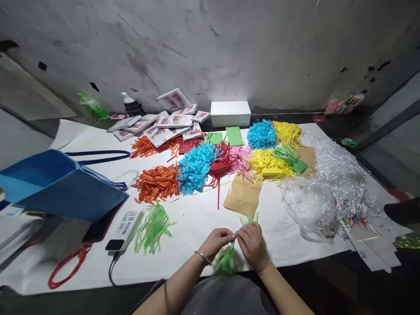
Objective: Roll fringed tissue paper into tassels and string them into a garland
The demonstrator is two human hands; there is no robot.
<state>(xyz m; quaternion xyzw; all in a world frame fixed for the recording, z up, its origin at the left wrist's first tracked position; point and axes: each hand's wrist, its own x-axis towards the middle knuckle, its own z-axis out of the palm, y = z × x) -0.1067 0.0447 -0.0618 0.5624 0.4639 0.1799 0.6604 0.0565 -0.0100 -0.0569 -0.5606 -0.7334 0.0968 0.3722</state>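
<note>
Near the table's front edge, my left hand (218, 243) is closed in a pinch, its fingertips meeting those of my right hand (253, 246). Between them is a green tissue-paper tassel (225, 261), its fringe hanging below the fingers toward my lap. More green strips stick out above my right hand, whose fingers are curled round the paper. The exact pinch point is partly hidden by the fingers. To the left lies a loose pile of light green tissue fringe (154, 229). A brown paper sheet (244, 192) rests just beyond my hands.
Orange (157, 183), blue (198, 167) and yellow fringe heaps (271, 164) lie across the white-covered table. Several flat printed boxes (173, 120) and a white box (230, 113) stand behind. A blue bag (72, 188) and a power bank (123, 229) are left; clear plastic (308, 201) is right.
</note>
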